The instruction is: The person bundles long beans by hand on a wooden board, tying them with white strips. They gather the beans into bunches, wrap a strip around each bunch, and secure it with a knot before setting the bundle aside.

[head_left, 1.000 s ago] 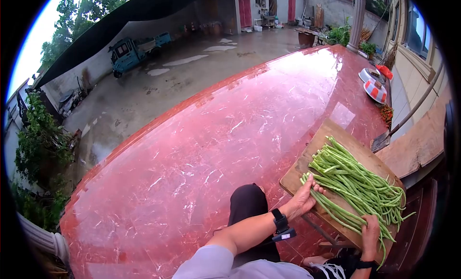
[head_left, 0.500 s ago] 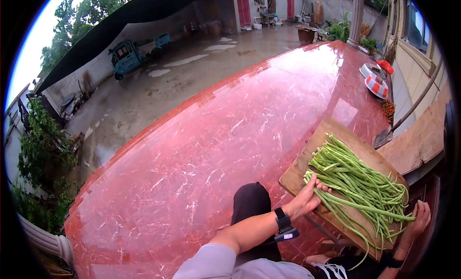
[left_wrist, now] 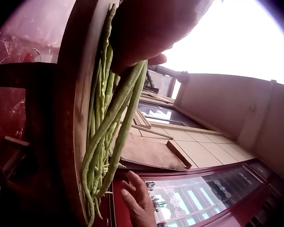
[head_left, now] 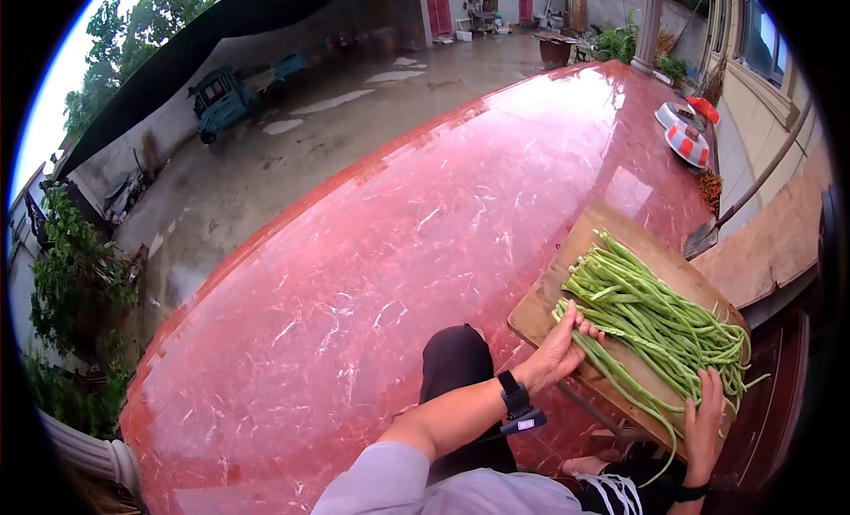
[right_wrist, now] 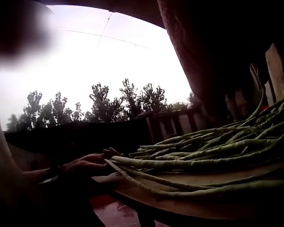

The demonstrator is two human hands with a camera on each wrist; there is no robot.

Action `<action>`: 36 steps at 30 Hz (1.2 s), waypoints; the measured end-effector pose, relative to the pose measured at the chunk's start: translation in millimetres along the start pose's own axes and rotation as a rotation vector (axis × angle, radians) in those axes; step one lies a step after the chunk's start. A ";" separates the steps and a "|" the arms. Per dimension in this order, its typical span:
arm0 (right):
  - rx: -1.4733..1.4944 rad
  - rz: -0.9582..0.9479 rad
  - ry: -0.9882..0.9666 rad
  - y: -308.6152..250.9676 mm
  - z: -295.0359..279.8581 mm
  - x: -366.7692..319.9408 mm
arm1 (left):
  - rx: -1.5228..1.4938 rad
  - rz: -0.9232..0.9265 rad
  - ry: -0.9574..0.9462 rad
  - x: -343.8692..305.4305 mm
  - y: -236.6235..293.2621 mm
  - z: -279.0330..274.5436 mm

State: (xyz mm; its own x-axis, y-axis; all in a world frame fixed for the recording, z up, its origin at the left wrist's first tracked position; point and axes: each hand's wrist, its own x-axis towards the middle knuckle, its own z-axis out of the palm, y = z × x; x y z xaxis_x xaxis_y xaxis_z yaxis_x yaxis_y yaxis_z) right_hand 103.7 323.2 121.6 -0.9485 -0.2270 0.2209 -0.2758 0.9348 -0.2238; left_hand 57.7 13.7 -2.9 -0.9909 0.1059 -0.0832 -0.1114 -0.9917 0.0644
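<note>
Left hand, fingers loosely spread, presses the long beans on the cutting board. Right hand, seemingly straight-fingered, touches them too.

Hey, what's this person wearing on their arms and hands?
No gloves. Behind the left hand sits a black strap with a small dark device; a light grey short sleeve covers that upper arm. Behind the right hand is a black band.

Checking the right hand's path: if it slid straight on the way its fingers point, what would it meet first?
The pile of long green beans on the wooden cutting board; the right hand seems to touch the pile's near edge now, though depth is hard to judge.
</note>
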 end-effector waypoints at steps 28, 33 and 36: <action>0.046 -0.237 -0.030 -69.5 112.0 30.7 | 0.190 -0.110 -0.058 -9.7 -12.0 18.7; 0.026 -0.166 0.135 12.5 80.7 14.5 | 0.106 -0.089 -0.076 -5.9 -2.5 18.4; -0.149 -0.145 0.215 50.3 51.4 9.2 | 0.054 -0.104 -0.027 -2.1 -0.8 11.9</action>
State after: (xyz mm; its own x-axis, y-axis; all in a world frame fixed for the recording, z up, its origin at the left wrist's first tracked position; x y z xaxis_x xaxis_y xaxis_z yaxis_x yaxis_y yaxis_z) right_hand 73.1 354.1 63.6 -0.8416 -0.3129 0.4403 -0.3651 0.9302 -0.0369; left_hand 59.0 15.2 9.0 -0.9754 0.2104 -0.0656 -0.2166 -0.9700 0.1103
